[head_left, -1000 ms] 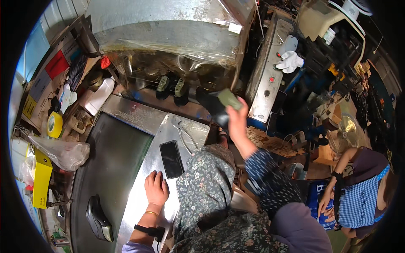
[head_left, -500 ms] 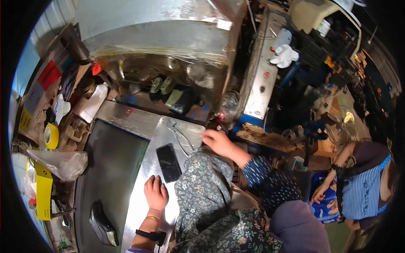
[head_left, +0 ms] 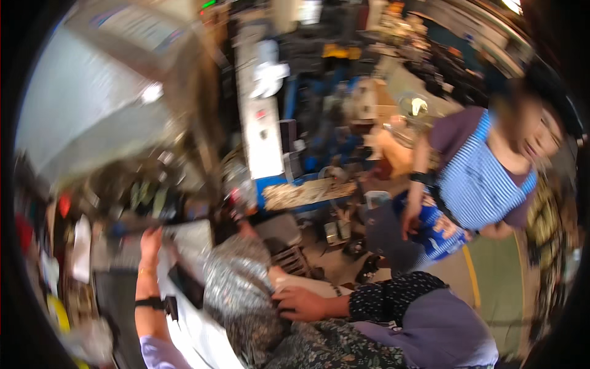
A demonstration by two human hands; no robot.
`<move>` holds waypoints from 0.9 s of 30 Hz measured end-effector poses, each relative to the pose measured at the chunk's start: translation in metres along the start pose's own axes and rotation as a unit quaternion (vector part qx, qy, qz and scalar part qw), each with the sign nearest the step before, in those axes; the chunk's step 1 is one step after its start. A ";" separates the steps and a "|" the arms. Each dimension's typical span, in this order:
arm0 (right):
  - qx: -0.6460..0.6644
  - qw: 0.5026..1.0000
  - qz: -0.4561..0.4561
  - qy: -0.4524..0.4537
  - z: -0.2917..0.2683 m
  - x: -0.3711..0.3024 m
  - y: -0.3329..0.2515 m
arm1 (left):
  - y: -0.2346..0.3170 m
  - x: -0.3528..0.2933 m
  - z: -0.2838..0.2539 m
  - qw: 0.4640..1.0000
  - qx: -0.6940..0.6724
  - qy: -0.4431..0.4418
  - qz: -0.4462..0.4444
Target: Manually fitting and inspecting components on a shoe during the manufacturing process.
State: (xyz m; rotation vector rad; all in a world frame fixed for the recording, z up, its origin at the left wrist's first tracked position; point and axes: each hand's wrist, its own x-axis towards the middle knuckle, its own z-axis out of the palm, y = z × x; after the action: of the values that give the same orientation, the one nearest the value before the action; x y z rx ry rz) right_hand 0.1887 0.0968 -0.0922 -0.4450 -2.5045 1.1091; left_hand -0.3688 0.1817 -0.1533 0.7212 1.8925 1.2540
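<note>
My left hand (head_left: 152, 243) reaches forward over the far part of the metal tabletop (head_left: 203, 337); motion blur hides how its fingers are set. A dark phone (head_left: 184, 285) lies on that tabletop, just right of my left forearm, which wears a black wrist strap (head_left: 157, 304). My right hand (head_left: 301, 303) rests on my lap, against the floral cloth (head_left: 246, 289) of my apron, fingers spread and holding nothing I can see. The dark conveyor belt (head_left: 117, 307) runs along the left of the tabletop.
Blurred shoes (head_left: 150, 200) sit beneath the grey machine hood (head_left: 104, 98) ahead. White gloves (head_left: 269, 80) lie on a long metal bench (head_left: 261, 144). At the right, a person in a blue striped apron (head_left: 479, 178) stands close by. Yellow tape (head_left: 58, 313) is at the left.
The view has swung right, bringing more of the other person into sight. My right hand has drawn back from the table's far corner to my lap; my left hand has moved forward past the phone.
</note>
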 end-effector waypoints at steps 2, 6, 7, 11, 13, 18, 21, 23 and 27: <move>0.025 1.000 -0.006 0.007 0.001 0.001 0.004 | 0.001 0.048 0.014 0.977 0.207 0.038 0.034; 0.079 0.996 0.028 0.020 0.002 -0.002 0.009 | -0.019 0.128 0.031 0.923 0.311 0.074 0.215; 0.079 0.996 0.012 0.030 0.002 -0.002 0.010 | -0.032 0.143 0.040 0.908 0.336 0.084 0.236; 0.089 0.995 0.009 0.049 0.007 0.003 0.021 | -0.037 0.175 0.059 0.926 0.311 0.122 0.174; 0.091 0.995 0.012 0.042 0.010 0.007 0.026 | -0.021 0.162 0.069 0.932 0.301 0.118 0.162; 0.016 0.997 -0.042 0.067 0.010 0.012 0.032 | 0.055 0.101 0.097 0.795 0.560 0.128 0.195; 0.023 0.997 -0.031 0.068 0.006 0.011 0.028 | 0.069 0.091 0.112 0.802 0.561 0.093 0.182; 0.014 0.997 -0.029 0.067 0.002 0.011 0.023 | 0.065 0.096 0.113 0.815 0.536 0.087 0.204; 0.016 0.998 -0.004 0.066 -0.001 0.011 0.014 | 0.065 0.093 0.107 0.835 0.488 0.051 0.248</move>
State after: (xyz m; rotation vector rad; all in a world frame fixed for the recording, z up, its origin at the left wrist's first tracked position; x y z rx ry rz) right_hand 0.1814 0.1112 -0.0996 -0.4823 -2.3687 1.0790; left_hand -0.3301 0.3325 -0.1446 1.7873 2.5060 0.4802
